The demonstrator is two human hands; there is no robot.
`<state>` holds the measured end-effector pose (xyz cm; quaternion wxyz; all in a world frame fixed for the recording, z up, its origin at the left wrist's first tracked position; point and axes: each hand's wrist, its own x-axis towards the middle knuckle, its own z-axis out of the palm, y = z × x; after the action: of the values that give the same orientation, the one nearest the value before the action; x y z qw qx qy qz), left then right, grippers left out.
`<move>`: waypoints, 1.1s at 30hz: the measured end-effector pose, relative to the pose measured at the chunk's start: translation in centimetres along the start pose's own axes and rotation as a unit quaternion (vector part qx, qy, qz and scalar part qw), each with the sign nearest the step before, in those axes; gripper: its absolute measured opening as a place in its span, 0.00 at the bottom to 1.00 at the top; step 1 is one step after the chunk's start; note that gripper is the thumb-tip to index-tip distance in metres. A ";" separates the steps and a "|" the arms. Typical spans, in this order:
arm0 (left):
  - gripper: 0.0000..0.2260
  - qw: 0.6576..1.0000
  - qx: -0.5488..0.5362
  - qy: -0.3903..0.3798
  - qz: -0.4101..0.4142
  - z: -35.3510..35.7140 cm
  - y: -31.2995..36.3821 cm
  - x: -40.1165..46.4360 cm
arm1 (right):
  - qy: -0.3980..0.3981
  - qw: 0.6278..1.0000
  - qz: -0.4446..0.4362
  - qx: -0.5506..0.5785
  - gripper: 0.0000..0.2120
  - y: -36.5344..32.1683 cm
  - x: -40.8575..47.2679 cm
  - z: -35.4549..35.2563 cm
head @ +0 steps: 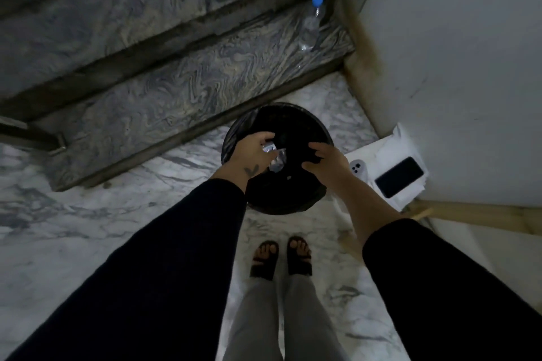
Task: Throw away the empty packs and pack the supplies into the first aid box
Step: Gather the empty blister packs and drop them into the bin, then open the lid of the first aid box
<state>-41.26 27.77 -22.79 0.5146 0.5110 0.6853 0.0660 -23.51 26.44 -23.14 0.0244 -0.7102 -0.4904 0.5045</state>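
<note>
I stand over a round black bin (293, 120) on the marble floor. My left hand (252, 152) reaches over its left rim, with silvery crumpled empty packs (275, 155) right under its fingers; whether it still grips them I cannot tell. My right hand (322, 161) hangs over the right side of the bin, fingers curled down, and anything in it is hidden in the dark. The first aid box is not in view.
Dark marble stair steps (164, 88) rise behind the bin. A clear water bottle (311, 23) with a blue cap stands on the lower step by the white wall. To the right, a phone (399, 176) lies on white paper, next to a white game controller (358, 168). My sandalled feet (280, 256) stand below.
</note>
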 end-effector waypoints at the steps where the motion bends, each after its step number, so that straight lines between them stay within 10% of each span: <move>1: 0.22 0.999 0.028 -0.013 0.016 -0.5 1.3 -0.8 | 0.010 0.999 -0.015 -0.029 0.26 -0.7 -1.2 -1.1; 10: 0.21 0.928 0.300 -0.068 0.208 -3.0 16.3 -9.8 | 0.136 0.982 -0.048 -0.122 0.23 -1.9 -15.3 -12.7; 33: 0.28 0.656 0.410 -0.149 0.616 26.0 38.9 -27.4 | 0.496 0.838 0.175 -0.147 0.26 22.7 -42.6 -25.5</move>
<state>2.02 13.72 6.68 0.1897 0.9781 0.0856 0.0036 10.21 -4.26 6.86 0.0709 -0.9345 -0.3489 0.0029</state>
